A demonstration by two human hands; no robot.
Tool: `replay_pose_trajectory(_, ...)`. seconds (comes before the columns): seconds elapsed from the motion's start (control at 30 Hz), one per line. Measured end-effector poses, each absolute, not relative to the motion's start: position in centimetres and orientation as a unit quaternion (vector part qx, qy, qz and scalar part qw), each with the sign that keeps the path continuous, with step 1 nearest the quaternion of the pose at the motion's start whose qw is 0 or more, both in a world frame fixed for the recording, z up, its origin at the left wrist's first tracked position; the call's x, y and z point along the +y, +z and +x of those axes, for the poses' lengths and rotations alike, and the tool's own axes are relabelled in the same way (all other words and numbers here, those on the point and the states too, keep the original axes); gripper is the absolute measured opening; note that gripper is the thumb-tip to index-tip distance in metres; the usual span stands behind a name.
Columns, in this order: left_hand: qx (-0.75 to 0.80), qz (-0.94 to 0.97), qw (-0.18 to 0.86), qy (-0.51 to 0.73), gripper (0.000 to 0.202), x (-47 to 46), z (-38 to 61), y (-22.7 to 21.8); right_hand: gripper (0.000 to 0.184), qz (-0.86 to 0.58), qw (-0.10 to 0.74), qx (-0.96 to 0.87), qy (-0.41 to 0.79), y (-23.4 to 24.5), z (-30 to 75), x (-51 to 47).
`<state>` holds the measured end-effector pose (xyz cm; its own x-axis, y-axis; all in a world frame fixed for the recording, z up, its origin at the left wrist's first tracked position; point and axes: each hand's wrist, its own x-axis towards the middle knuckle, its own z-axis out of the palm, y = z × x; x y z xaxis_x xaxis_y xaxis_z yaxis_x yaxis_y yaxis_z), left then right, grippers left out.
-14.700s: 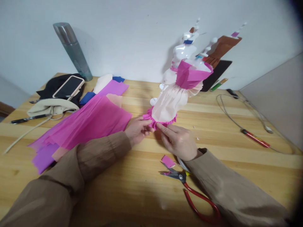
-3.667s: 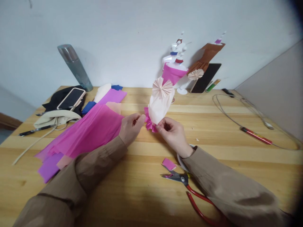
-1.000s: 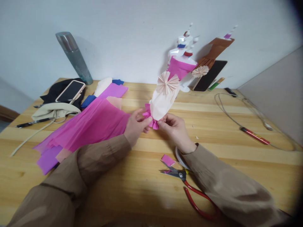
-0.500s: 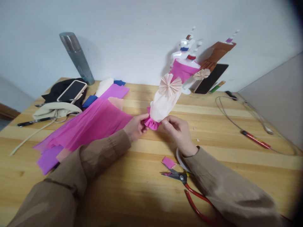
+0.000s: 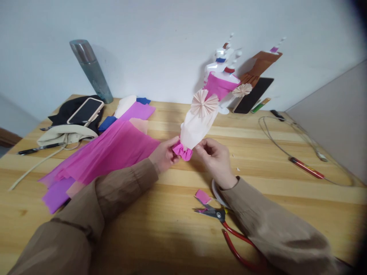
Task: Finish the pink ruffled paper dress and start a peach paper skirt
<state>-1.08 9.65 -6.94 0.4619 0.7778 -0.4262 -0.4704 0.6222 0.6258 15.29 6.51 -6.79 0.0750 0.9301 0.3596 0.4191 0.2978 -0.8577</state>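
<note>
A small dress form wears a crepe-paper dress [image 5: 197, 124] with a pink top, a cream skirt and a pleated cream rosette [image 5: 203, 103] at the waist. Round the skirt's bottom runs a gathered pink ruffle [image 5: 183, 151]. My left hand [image 5: 165, 154] pinches the ruffle's left side between thumb and fingers. On the other side, my right hand [image 5: 213, 158] has thumb and forefinger closed on the lower right edge of the dress. Below my hands lie opened scissors [image 5: 219, 215] with red handles, a pink paper scrap [image 5: 203, 196] by their blades.
Pink crepe paper [image 5: 114, 149] and purple pieces [image 5: 56, 196] spread at left, near a phone [image 5: 86, 110] and a pouch [image 5: 67, 134]. A bottle [image 5: 91, 70] stands behind. Another form in a brown dress [image 5: 262, 65], a dark tablet-like slab [image 5: 254, 95] and a cabled red tool [image 5: 306, 168] are at right.
The view has shifted slightly. The pink ruffle has tilted a little, its lower edge turned more toward me. Both hands keep their hold at the hem.
</note>
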Motion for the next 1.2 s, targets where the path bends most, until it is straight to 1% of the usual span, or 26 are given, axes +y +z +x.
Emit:
replay_pose_trajectory(0.13, 0.387, 0.203, 0.824, 0.361, 0.022, 9.7, -1.0, -6.6, 0.015, -0.516, 0.518, -0.627, 0.267, -6.6, 15.2, 6.4)
replay_pose_trajectory(0.3, 0.418, 0.217, 0.819, 0.327, 0.029, 9.6, -1.0, -6.1, 0.013, -0.515, 0.519, -0.621, 0.282, -7.0, 15.3, 6.5)
replay_pose_trajectory(0.43, 0.419, 0.238, 0.821, 0.306, 0.027, 9.9, -1.3, -5.7, 0.007, -0.511, 0.557, -0.576, 0.312, -7.3, 15.6, 7.1)
replay_pose_trajectory(0.47, 0.416, 0.241, 0.822, 0.307, 0.026, 10.0, -1.4, -5.6, 0.007, -0.515, 0.565, -0.556, 0.327, -7.3, 15.7, 7.3)
replay_pose_trajectory(0.53, 0.413, 0.24, 0.824, 0.304, 0.024, 10.3, -1.6, -5.3, 0.016, -0.532, 0.571, -0.506, 0.367, -7.3, 15.9, 7.6)
replay_pose_trajectory(0.6, 0.42, 0.235, 0.825, 0.296, 0.025, 10.6, -1.7, -5.0, 0.026, -0.545, 0.565, -0.443, 0.433, -7.3, 16.0, 7.8)
replay_pose_trajectory(0.67, 0.432, 0.23, 0.823, 0.289, 0.028, 10.8, -1.8, -4.8, 0.032, -0.545, 0.551, -0.379, 0.506, -7.2, 16.1, 7.8)
replay_pose_trajectory(0.73, 0.435, 0.224, 0.821, 0.294, 0.03, 10.9, -1.8, -4.8, 0.034, -0.542, 0.531, -0.329, 0.562, -7.0, 16.1, 7.8)
replay_pose_trajectory(0.83, 0.425, 0.216, 0.823, 0.308, 0.03, 11.1, -1.9, -5.0, 0.031, -0.541, 0.49, -0.291, 0.618, -6.9, 16.1, 7.6)
replay_pose_trajectory(0.9, 0.415, 0.211, 0.829, 0.31, 0.031, 11.1, -1.9, -5.2, 0.029, -0.537, 0.465, -0.282, 0.645, -6.8, 15.9, 7.4)
replay_pose_trajectory(0.97, 0.407, 0.209, 0.835, 0.306, 0.03, 11.1, -2.0, -5.4, 0.03, -0.519, 0.462, -0.274, 0.664, -6.9, 15.6, 7.3)
replay_pose_trajectory(1.1, 0.394, 0.211, 0.839, 0.309, 0.03, 11.1, -1.9, -5.6, 0.033, -0.462, 0.504, -0.248, 0.686, -7.1, 15.3, 7.2)
replay_pose_trajectory(1.2, 0.372, 0.226, 0.845, 0.311, 0.032, 11.1, -1.9, -5.8, 0.037, -0.442, 0.519, -0.243, 0.69, -7.2, 15.4, 7.3)
